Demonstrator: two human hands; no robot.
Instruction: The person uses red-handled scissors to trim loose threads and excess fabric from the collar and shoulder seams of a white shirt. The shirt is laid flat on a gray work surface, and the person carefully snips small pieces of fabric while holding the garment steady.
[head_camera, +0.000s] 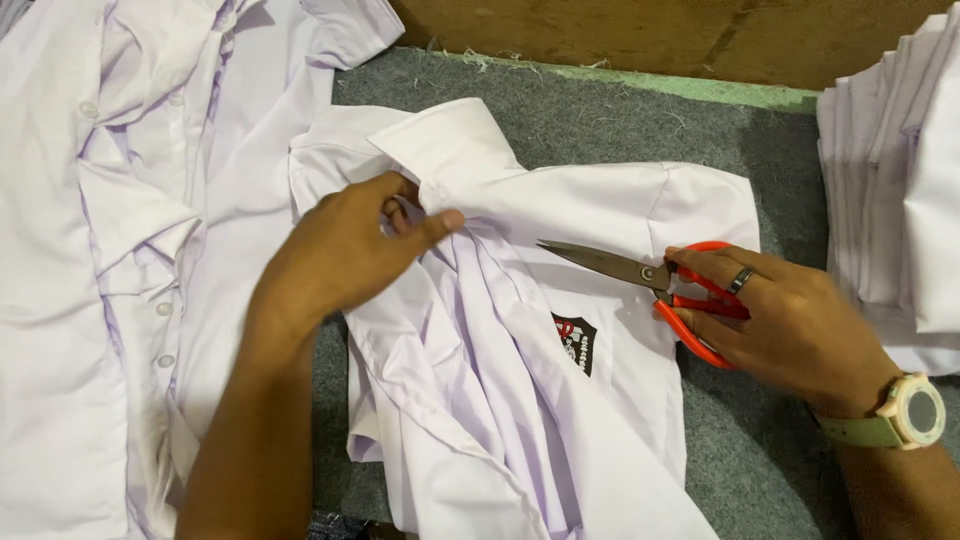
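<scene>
Shirt (560, 330), one, white with a faint lilac tint, lies crumpled front-up at the middle of the grey felt-covered bench (760, 440), its collar (450, 140) pointing toward the far edge and its front placket bunched into long folds that run down toward the near edge. One small dark chest badge (574, 342) with red and white marks sits on the shirt's chest panel, just beside the folds. Two hands are at work on it. The left hand (345, 250) is clenched on a fold of cloth just below the collar, thumb pressed against the fingers, pinching the fabric up. The right hand (790, 320) grasps one pair of scissors (650, 280) with red loop handles, fingers through the loops; the grey blades are nearly closed and point left across the chest panel, tips near the bunched folds and well apart from the left hand. One dark ring shows on a right finger, and one pale green wristwatch (905, 415) on the right wrist. Several more white shirts (120, 250) lie spread in an overlapping heap on the left, buttons showing; how many cannot be told. One stack of folded white garments (900, 180) stands at the right edge. A brown wooden board (650, 35) runs behind the bench.
</scene>
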